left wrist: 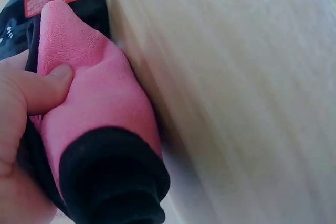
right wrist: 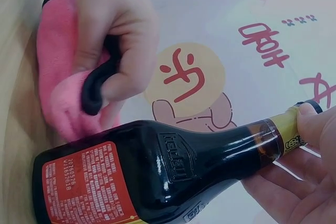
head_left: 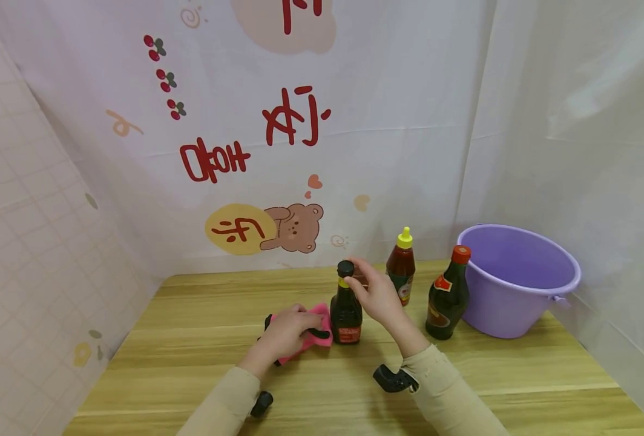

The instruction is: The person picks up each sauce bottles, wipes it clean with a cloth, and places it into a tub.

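My left hand (head_left: 288, 330) grips a pink cloth with black edging (left wrist: 97, 87), bunched between thumb and fingers. The cloth lies right against the lower side of a dark sauce bottle (head_left: 346, 312) with a black cap and a red label. Around the neck of that bottle, my right hand (head_left: 377, 293) holds with thumb and fingers just under the cap. In the right wrist view, the yellow neck band (right wrist: 291, 129) shows between the thumb and fingers. The bottle stands upright on the wooden table (head_left: 202, 339).
Behind the right hand stands a red sauce bottle (head_left: 400, 269) with a yellow nozzle cap. Farther right is a dark green bottle (head_left: 448, 297) with a red cap, beside a purple bucket (head_left: 507, 309). A printed white curtain (head_left: 387, 151) hangs behind the table.
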`<action>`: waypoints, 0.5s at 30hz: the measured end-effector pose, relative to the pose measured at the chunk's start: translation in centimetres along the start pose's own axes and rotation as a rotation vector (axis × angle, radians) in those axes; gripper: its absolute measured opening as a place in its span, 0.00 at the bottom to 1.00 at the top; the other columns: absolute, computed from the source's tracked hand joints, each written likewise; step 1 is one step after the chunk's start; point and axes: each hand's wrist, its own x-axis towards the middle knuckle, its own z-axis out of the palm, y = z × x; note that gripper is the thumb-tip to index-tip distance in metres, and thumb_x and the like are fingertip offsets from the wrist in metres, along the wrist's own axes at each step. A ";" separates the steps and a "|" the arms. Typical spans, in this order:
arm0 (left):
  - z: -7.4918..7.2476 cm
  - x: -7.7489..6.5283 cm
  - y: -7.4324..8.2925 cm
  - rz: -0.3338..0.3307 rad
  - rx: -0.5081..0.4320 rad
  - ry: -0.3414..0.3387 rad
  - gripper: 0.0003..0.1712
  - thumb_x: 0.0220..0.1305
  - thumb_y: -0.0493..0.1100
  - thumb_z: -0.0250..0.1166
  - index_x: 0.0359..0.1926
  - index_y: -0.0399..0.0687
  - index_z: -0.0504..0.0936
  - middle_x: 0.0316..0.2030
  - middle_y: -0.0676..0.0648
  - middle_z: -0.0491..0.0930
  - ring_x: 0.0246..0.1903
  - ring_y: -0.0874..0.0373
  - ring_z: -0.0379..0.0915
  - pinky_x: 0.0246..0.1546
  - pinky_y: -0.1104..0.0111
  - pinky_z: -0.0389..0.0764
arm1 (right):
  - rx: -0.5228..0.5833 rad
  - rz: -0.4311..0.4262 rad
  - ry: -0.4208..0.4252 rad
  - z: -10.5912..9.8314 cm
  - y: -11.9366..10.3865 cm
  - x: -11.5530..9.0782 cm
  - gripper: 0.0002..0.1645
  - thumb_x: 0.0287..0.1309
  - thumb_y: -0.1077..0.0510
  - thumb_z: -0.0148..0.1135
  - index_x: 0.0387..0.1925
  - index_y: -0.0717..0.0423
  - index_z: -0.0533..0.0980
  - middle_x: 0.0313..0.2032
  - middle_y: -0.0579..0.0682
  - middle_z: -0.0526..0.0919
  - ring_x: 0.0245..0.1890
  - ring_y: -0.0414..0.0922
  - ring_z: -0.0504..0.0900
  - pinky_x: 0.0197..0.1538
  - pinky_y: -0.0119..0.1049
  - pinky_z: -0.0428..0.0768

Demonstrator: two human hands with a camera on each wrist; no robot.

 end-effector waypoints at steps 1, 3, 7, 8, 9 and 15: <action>-0.2 -0.1 -0.1 -0.012 0.008 0.007 0.12 0.54 0.32 0.73 0.33 0.53 0.82 0.32 0.59 0.82 0.36 0.54 0.75 0.37 0.64 0.78 | -0.002 0.000 -0.001 0.0 0.0 0.0 0.24 0.64 0.62 0.64 0.61 0.58 0.73 0.45 0.57 0.86 0.44 0.52 0.86 0.47 0.49 0.83; -0.9 -0.1 -0.3 -0.035 0.018 0.039 0.14 0.53 0.29 0.72 0.34 0.54 0.82 0.35 0.58 0.83 0.38 0.52 0.77 0.38 0.62 0.80 | -0.003 -0.004 -0.001 0.1 -0.1 0.0 0.25 0.64 0.62 0.64 0.61 0.58 0.73 0.45 0.57 0.86 0.44 0.53 0.86 0.47 0.49 0.83; -2.8 0.1 -0.4 -0.083 -0.007 0.125 0.17 0.53 0.26 0.70 0.38 0.53 0.83 0.44 0.55 0.85 0.45 0.50 0.78 0.42 0.57 0.81 | -0.003 -0.001 0.004 0.0 -0.2 0.0 0.25 0.64 0.61 0.64 0.61 0.59 0.73 0.44 0.57 0.86 0.44 0.53 0.86 0.47 0.50 0.83; -3.4 0.3 -0.3 -0.094 -0.023 0.151 0.18 0.53 0.26 0.70 0.39 0.53 0.84 0.47 0.54 0.85 0.46 0.49 0.77 0.43 0.56 0.81 | -0.003 0.001 0.005 0.0 -0.2 0.0 0.25 0.64 0.61 0.64 0.61 0.59 0.73 0.44 0.57 0.86 0.44 0.53 0.86 0.47 0.50 0.83; -3.9 0.4 -0.2 -0.099 -0.042 0.180 0.18 0.54 0.26 0.70 0.39 0.52 0.84 0.50 0.53 0.84 0.47 0.49 0.77 0.44 0.55 0.81 | -0.004 0.004 0.005 0.1 -0.2 0.0 0.25 0.64 0.62 0.65 0.61 0.59 0.73 0.44 0.57 0.86 0.44 0.53 0.86 0.47 0.50 0.82; -6.3 2.0 0.8 -0.092 -0.125 0.343 0.14 0.58 0.29 0.69 0.40 0.52 0.86 0.57 0.50 0.80 0.52 0.47 0.74 0.50 0.54 0.78 | 0.001 0.009 -0.007 0.0 0.0 0.1 0.24 0.64 0.61 0.65 0.60 0.58 0.73 0.46 0.57 0.85 0.45 0.53 0.85 0.48 0.50 0.82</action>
